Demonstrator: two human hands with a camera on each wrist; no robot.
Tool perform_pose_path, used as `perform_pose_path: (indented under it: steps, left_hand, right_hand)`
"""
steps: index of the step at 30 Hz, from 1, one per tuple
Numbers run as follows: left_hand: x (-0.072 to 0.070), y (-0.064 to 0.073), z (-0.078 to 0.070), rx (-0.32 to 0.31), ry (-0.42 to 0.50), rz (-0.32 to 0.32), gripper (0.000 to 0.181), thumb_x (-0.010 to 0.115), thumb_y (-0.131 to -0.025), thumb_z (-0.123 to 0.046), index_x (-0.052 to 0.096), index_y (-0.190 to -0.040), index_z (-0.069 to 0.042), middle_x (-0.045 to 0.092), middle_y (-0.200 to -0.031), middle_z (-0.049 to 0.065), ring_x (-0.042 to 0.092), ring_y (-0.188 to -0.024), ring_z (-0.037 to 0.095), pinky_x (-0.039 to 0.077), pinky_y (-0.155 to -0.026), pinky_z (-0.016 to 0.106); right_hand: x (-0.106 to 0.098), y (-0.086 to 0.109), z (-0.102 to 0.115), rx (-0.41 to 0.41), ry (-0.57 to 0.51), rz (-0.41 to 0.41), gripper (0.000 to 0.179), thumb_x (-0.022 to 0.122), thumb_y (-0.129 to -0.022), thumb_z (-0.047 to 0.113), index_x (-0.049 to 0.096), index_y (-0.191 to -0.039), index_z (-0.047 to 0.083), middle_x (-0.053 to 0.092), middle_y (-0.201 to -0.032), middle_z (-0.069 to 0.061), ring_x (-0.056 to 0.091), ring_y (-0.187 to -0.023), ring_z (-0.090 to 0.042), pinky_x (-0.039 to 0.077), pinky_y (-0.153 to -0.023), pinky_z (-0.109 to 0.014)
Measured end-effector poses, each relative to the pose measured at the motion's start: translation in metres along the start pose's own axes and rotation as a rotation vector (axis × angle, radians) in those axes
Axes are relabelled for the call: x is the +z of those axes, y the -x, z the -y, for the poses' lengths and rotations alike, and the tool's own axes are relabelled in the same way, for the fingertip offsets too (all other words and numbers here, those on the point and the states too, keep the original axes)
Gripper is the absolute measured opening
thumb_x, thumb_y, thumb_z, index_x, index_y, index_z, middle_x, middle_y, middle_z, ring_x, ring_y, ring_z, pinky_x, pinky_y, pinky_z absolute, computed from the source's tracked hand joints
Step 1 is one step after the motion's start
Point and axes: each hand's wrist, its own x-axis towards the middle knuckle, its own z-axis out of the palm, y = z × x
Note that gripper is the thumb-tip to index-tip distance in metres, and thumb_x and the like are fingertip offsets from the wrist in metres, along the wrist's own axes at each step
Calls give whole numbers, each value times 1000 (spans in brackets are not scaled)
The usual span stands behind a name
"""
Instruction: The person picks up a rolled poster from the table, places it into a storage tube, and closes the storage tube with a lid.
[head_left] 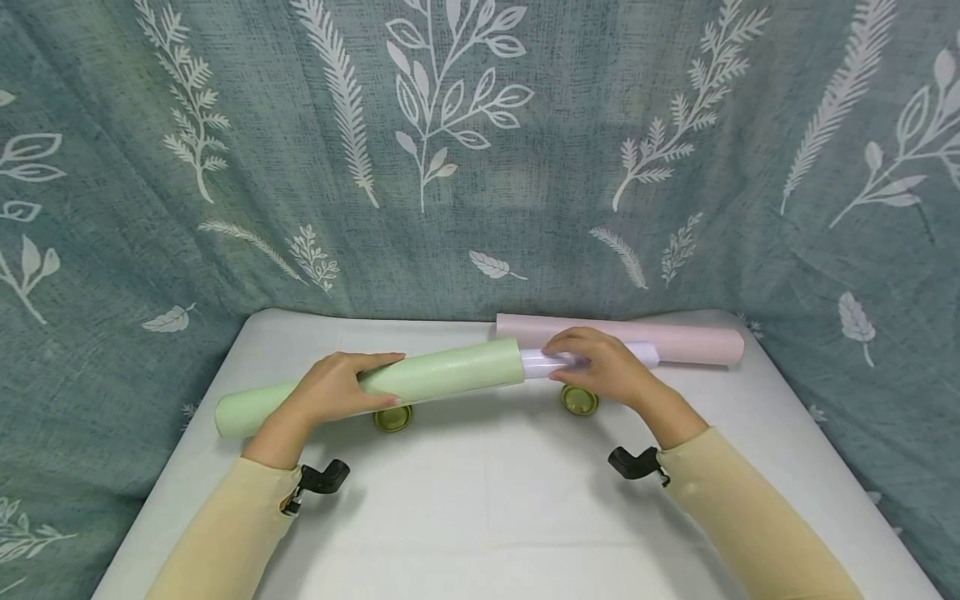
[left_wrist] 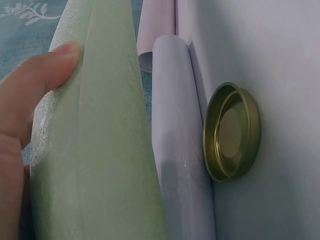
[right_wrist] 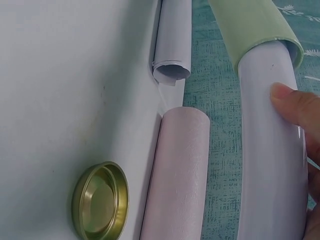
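Observation:
My left hand (head_left: pixel 330 388) grips a long light-green tube (head_left: pixel 450 371) around its middle, thumb on the near side. A glossy pale-lavender roll (head_left: pixel 537 363) sticks out of the tube's right end, and my right hand (head_left: pixel 606 367) holds it. In the right wrist view, the lavender roll (right_wrist: pixel 270 160) sits partly inside the open mouth of the green tube (right_wrist: pixel 252 25). How far it reaches inside is hidden. Both are held above the table, tilted slightly up to the right.
Two gold round lids (head_left: pixel 393 418) lie on the white table (head_left: pixel 487 500), one a gold lid (head_left: pixel 580 400) below my right hand. A pink roll (head_left: pixel 690 343) lies at the back right. Another pale roll (left_wrist: pixel 177 125) lies behind the green tube. A patterned curtain (head_left: pixel 525 250) hangs behind.

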Motion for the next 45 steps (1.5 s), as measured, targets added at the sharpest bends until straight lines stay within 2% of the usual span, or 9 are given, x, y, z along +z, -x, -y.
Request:
perform_pose_path:
  steps: [7,15,21,27,35,45]
  left_hand:
    - [1,0,0,8,-2,-7,68,81,-78,-55,61,-139,-35,69,-126,1,65,-95,18,52,-81,43]
    - [3,0,1,1,0,8,69,80,-78,-58,61,-140,-36,68,-127,0,65,-96,17,52,-81,43]
    - [3,0,3,3,-8,2,68,80,-78,-58,60,-140,-37,69,-126,0,64,-92,16,51,-78,41]
    - [3,1,4,7,-1,-5,68,80,-78,-57,60,-140,-37,69,-127,0,65,-97,19,52,-80,43]
    - [1,0,3,12,16,-7,68,80,-78,-58,60,-140,-35,68,-127,1,65,-97,19,52,-80,45]
    - [1,1,2,-5,17,-4,68,80,-78,-57,61,-139,-37,68,-129,0,66,-103,21,52,-84,46]
  right_hand:
    - [4,-3,0,-27,39,9,36,85,-82,17,74,-116,14,69,-119,0,63,-113,-22,51,-95,-43]
    - [6,-7,6,-50,73,36,36,84,-83,18,74,-117,12,70,-118,-1,65,-112,-22,51,-95,-42]
    - [8,-8,10,-23,118,49,37,82,-85,20,72,-120,11,69,-122,-4,63,-116,-24,50,-98,-44]
    - [7,-9,12,-9,151,61,40,81,-87,22,71,-124,10,67,-128,-7,62,-120,-27,48,-101,-46]
    - [-10,-3,12,-15,134,2,39,80,-87,16,71,-124,7,66,-130,-9,60,-122,-32,46,-102,-51]
    - [-39,20,-1,85,146,-82,40,79,-87,15,69,-126,8,64,-131,-7,57,-122,-31,47,-98,-52]
